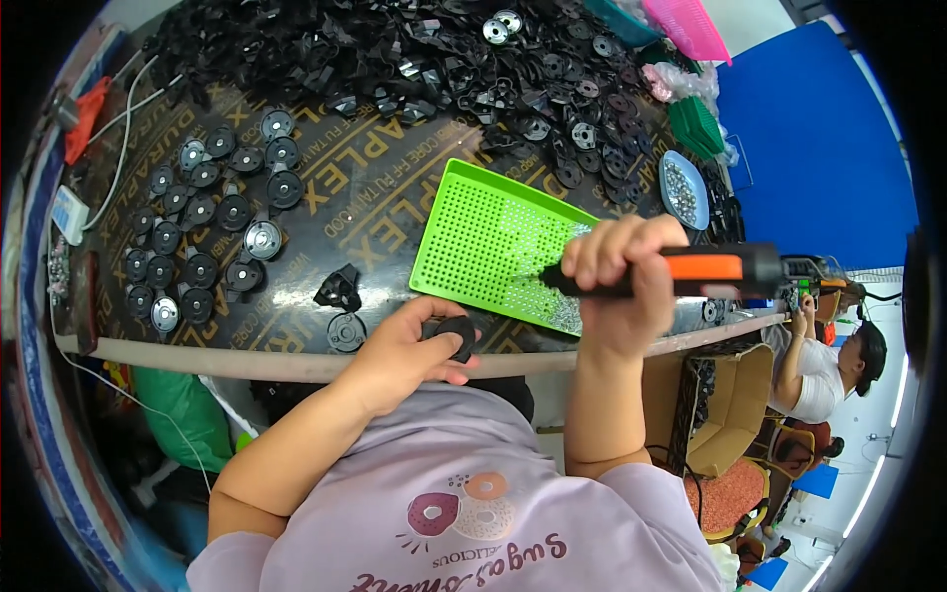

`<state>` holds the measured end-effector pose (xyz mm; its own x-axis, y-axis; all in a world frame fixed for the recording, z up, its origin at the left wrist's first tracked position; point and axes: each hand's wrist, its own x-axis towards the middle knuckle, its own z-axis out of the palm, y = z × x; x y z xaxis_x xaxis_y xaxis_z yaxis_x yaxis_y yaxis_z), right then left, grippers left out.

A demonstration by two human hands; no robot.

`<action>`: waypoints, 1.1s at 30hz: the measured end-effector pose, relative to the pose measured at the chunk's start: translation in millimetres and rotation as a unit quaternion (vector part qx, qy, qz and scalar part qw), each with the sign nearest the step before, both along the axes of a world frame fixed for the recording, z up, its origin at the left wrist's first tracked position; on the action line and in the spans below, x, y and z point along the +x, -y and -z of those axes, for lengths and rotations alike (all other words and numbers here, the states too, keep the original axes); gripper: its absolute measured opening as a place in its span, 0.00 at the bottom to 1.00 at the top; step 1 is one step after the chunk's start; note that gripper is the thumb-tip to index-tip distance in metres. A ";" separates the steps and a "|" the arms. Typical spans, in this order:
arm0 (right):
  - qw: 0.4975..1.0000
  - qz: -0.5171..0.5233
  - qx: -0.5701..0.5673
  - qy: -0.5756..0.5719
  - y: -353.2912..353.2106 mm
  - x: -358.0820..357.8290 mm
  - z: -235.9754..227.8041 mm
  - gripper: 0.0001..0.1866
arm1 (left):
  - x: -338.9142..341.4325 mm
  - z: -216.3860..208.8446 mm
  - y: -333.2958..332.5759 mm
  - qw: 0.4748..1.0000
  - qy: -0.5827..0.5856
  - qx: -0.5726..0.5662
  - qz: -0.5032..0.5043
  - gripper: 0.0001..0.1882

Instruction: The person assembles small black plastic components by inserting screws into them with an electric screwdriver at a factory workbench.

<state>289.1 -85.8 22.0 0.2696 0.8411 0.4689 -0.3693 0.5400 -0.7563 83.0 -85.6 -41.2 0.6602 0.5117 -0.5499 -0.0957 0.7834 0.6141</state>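
Note:
Near the table's front edge, my left hand (pixel 419 345) is closed around a round black plastic part (pixel 455 338), thumb resting on it. My right hand (pixel 623 271) grips a black and orange power screwdriver (pixel 705 268). The tool lies almost level, its tip pointing left over a green perforated tray (pixel 449 237). Small silvery screws (pixel 564 314) are scattered in the tray's right part, partly behind my right hand. Just left of my left hand are a grey disc part (pixel 346 333) and a black angular plastic piece (pixel 338 288).
Several round black assemblies (pixel 200 209) lie in rows at left. A large heap of black parts (pixel 395 59) covers the far side. A blue bowl of small metal pieces (pixel 681 187) stands right. Below the right edge is a cardboard box (pixel 735 405). Another person (pixel 829 365) sits at far right.

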 end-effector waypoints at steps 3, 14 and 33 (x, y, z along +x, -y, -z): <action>0.999 -0.037 -0.011 0.027 14.3 -6.9 -5.8 0.17 | 1.1 2.7 1.4 1.000 -0.002 0.011 0.010 0.19; 0.996 -0.078 -0.041 0.016 23.4 -38.4 -1.9 0.15 | 3.5 2.8 0.6 1.000 -0.002 0.022 0.008 0.14; 0.991 0.105 -0.036 0.076 -13.9 -5.0 20.7 0.09 | 1.9 2.1 0.5 1.000 0.002 0.011 0.012 0.17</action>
